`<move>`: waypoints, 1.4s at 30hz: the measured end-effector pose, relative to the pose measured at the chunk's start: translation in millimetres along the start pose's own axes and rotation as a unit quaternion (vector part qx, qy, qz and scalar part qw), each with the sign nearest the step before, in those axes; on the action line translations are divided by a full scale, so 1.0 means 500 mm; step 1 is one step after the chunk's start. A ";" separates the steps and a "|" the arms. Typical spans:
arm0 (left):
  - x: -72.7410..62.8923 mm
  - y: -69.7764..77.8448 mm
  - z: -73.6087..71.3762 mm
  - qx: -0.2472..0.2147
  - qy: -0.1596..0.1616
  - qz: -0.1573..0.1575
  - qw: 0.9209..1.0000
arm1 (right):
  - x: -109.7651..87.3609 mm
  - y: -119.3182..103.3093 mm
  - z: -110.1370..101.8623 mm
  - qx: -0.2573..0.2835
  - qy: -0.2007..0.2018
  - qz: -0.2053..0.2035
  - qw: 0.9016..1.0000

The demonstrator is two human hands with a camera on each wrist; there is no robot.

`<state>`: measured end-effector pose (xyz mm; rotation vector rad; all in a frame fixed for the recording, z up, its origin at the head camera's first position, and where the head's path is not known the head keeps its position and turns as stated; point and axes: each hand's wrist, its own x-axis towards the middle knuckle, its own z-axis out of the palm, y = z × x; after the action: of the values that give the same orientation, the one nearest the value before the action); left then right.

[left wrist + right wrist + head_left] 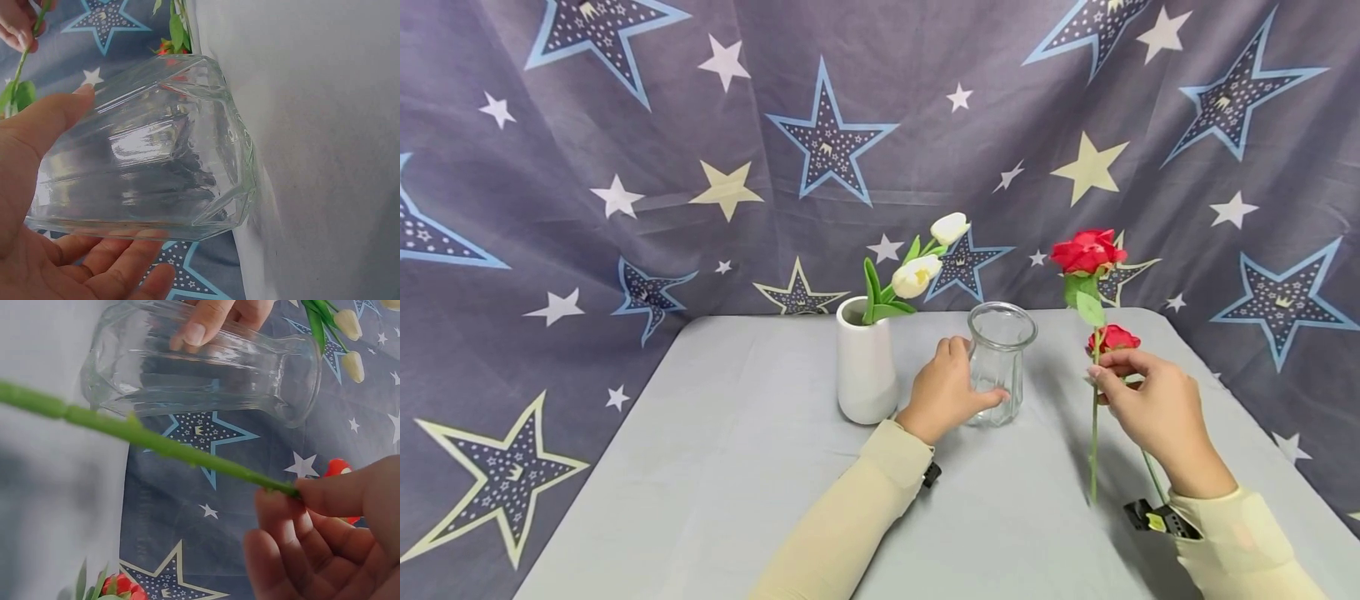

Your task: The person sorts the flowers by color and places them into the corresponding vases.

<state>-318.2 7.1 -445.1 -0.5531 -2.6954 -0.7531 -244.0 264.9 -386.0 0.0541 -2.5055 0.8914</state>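
Observation:
A clear glass vase (1011, 367) stands upright on the table. My left hand (943, 392) holds it from the left, the thumb across its near side and the fingers around the far side; in the left wrist view the faceted glass (144, 150) lies between thumb and fingers (125, 269). To the vase's right, my right hand (1161, 417) pinches the green stem (162, 445) of a red rose (1086, 252) between thumb and fingertips. This rose is held upright, bloom on top, above the level of the vase rim. Behind the right hand a second red rose (1116, 337) is partly hidden.
Left of the glass vase stands a white vase (867, 375) holding white tulips (916, 277), which lean right. A grey cloth covers the table (760, 467). Close behind the table's back edge hangs a star-patterned curtain (655, 167).

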 end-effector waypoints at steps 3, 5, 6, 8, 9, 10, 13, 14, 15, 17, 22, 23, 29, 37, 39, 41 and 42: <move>0.000 0.000 0.000 0.000 0.001 0.001 1.000 | 0.001 -0.003 -0.001 0.004 0.004 -0.002 1.000; 0.000 0.000 0.000 0.001 0.000 0.001 1.000 | 0.002 -0.006 -0.003 0.006 0.007 -0.001 1.000; 0.000 0.000 0.000 0.001 -0.001 0.000 1.000 | 0.003 -0.007 -0.003 0.007 0.008 0.000 1.000; 0.001 0.000 0.000 0.003 -0.002 0.000 1.000 | 0.004 -0.011 -0.005 0.009 0.012 -0.001 1.000; 0.001 0.000 -0.001 0.003 -0.002 0.001 1.000 | 0.005 -0.012 -0.006 0.010 0.014 -0.004 1.000; 0.001 0.000 -0.001 0.003 -0.002 0.001 1.000 | 0.006 -0.014 -0.008 0.011 0.015 -0.005 1.000; 0.002 0.001 -0.002 0.004 -0.001 0.001 1.000 | 0.009 -0.019 -0.012 0.015 0.020 -0.013 1.000; 0.002 0.002 -0.003 0.004 -0.001 0.001 1.000 | 0.011 -0.021 -0.013 0.016 0.023 -0.015 1.000; 0.002 0.002 -0.003 0.004 -0.001 0.000 1.000 | 0.011 -0.023 -0.015 0.018 0.024 -0.015 0.999; 0.002 0.003 -0.004 0.005 -0.003 -0.002 1.000 | 0.013 -0.026 -0.016 0.023 0.027 -0.016 0.999; 0.002 0.004 -0.004 0.007 -0.010 -0.006 1.000 | 0.018 -0.033 -0.019 0.022 0.037 -0.022 0.999; 0.002 0.004 -0.004 0.007 -0.010 -0.006 1.000 | 0.018 -0.034 -0.020 0.019 0.039 -0.023 0.999; 0.001 0.004 -0.004 0.007 -0.012 -0.007 1.000 | 0.022 -0.040 -0.027 0.014 0.043 -0.022 0.999; 0.001 0.003 -0.001 0.010 -0.008 -0.006 1.000 | 0.028 -0.048 -0.043 0.015 0.058 -0.005 0.998; 0.001 0.002 -0.001 0.011 -0.005 -0.005 1.000 | 0.031 -0.053 -0.046 0.021 0.061 -0.003 0.998; 0.000 0.002 -0.001 0.009 -0.003 -0.003 1.000 | 0.034 -0.059 -0.048 0.024 0.064 0.000 0.998; 0.001 0.001 -0.001 0.008 -0.003 -0.003 1.000 | 0.035 -0.062 -0.049 0.025 0.066 0.001 0.998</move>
<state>-318.1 7.5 -444.4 -0.5451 -2.7072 -0.7314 -243.2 257.2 -343.4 0.0090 -2.3617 0.9276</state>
